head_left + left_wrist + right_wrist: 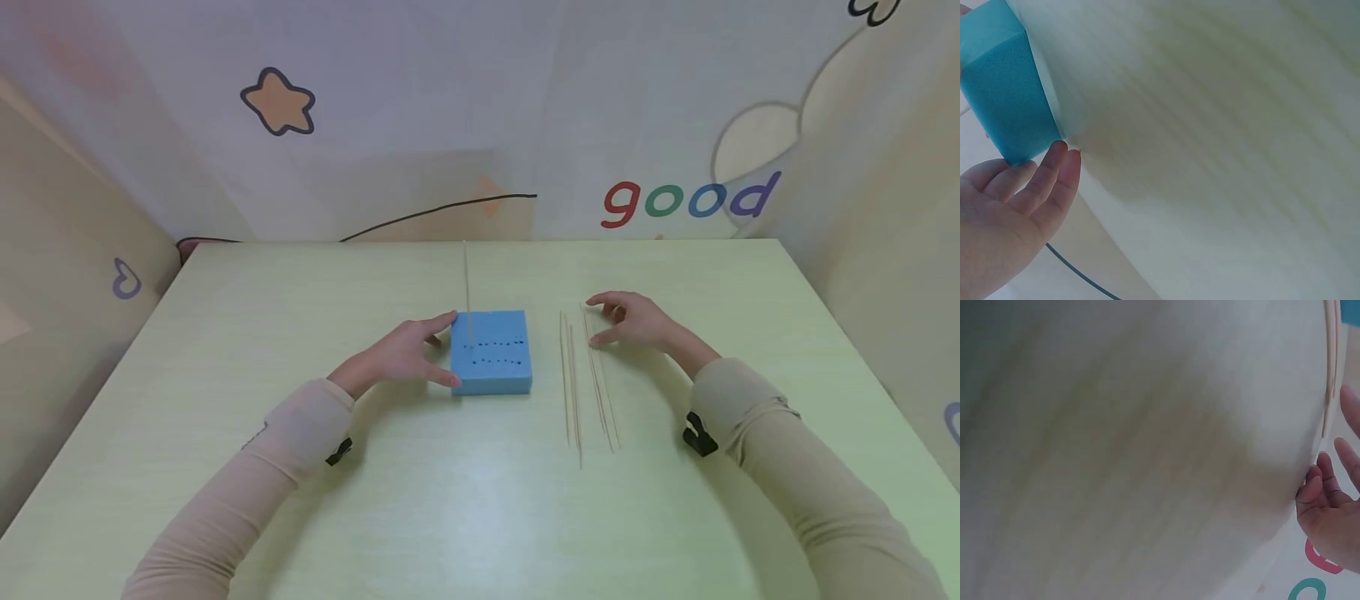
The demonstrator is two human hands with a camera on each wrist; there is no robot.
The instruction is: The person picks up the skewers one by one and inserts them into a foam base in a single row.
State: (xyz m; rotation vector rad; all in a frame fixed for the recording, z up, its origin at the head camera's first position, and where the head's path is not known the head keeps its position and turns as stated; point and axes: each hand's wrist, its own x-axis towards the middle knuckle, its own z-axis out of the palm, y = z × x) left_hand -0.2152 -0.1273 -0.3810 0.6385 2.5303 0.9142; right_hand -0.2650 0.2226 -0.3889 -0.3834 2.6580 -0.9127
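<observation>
A blue foam block (491, 386) with rows of small dark holes lies on the table, and one thin stick (467, 283) stands upright in its left part. My left hand (401, 350) holds the block's left side, thumb at the front corner and forefinger at the back corner. In the left wrist view, that hand (1016, 206) has fingertips against the foam block (1010, 94). To the right lie several thin wooden sticks (576, 400). Over their far ends is my right hand (633, 321), thumb and forefinger apart; whether it touches a stick is unclear.
A pale table (375, 500) reaches back to a printed cloth backdrop (420, 100) with a star and the word "good". Cloth also hangs at both sides. Dark clips sit under both cuffs.
</observation>
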